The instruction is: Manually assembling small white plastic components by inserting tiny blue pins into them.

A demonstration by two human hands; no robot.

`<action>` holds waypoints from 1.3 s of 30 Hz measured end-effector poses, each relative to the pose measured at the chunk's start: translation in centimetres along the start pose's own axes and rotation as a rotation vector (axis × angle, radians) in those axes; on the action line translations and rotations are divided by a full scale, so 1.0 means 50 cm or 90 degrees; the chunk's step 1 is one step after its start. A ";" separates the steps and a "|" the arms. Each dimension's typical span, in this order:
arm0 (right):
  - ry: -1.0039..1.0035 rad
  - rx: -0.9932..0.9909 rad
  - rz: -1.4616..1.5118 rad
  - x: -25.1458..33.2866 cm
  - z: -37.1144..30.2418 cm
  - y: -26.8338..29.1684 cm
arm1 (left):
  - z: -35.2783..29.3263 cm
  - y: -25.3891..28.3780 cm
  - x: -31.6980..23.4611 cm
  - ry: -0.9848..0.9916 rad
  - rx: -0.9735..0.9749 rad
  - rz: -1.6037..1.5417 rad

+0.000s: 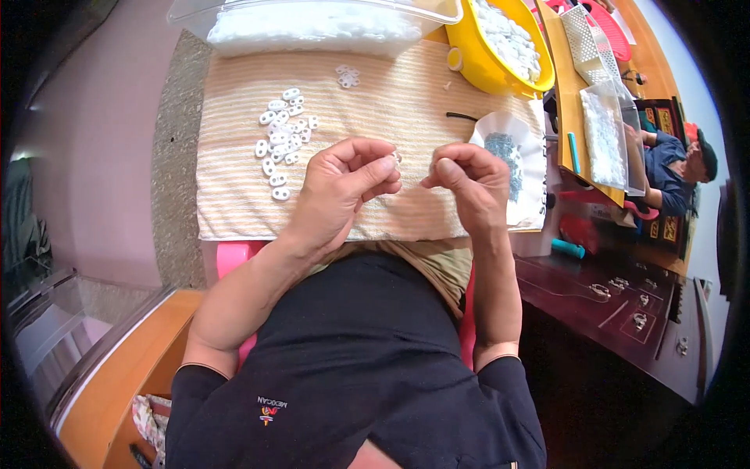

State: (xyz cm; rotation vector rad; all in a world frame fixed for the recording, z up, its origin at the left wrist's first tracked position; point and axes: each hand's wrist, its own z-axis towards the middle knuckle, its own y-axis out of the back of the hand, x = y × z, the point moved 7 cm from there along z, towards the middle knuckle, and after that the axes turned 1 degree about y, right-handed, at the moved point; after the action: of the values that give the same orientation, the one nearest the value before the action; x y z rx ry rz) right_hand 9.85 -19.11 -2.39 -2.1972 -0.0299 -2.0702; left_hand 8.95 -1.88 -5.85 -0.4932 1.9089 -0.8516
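Observation:
Over the striped towel [391,102], my left hand [349,173] pinches a small whitish piece [397,159] between thumb and forefinger; its exact shape is too small to tell. Across a narrow gap, my right hand [474,181] is closed in a pinch, and whatever its fingertips hold cannot be made out. Left of my hands lies a loose pile of white oval plastic pieces with two holes each [279,141]. A smaller cluster of white pieces [348,76] sits farther off. Beside my right hand, a white scalloped dish [488,125] contains many tiny grey-blue parts [504,146].
A clear plastic bin [312,31] of white material stands at the far edge. Next to it is a yellow basin [461,55] full of white pieces. A thin black stick [461,116] lies near the dish. At right, another person [672,168] sits by a clear box [605,137].

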 end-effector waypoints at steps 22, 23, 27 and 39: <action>-0.059 0.027 0.098 -0.074 0.021 -0.048 | 0.005 0.008 0.009 0.024 -0.019 0.019; -0.059 0.027 0.098 -0.076 0.021 -0.048 | 0.004 0.008 0.010 0.028 -0.023 0.021; -0.045 0.038 0.109 -0.076 0.022 -0.050 | 0.004 0.008 0.011 0.031 -0.026 0.025; -0.007 0.075 0.070 -0.065 0.026 -0.056 | 0.005 0.010 0.009 0.028 -0.026 0.035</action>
State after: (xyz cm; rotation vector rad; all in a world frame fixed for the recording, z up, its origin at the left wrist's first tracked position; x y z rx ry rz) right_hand 10.66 -15.97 -5.49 -2.0917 -0.0298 -1.9475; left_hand 8.97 -1.94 -6.58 -0.4481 1.9740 -0.7956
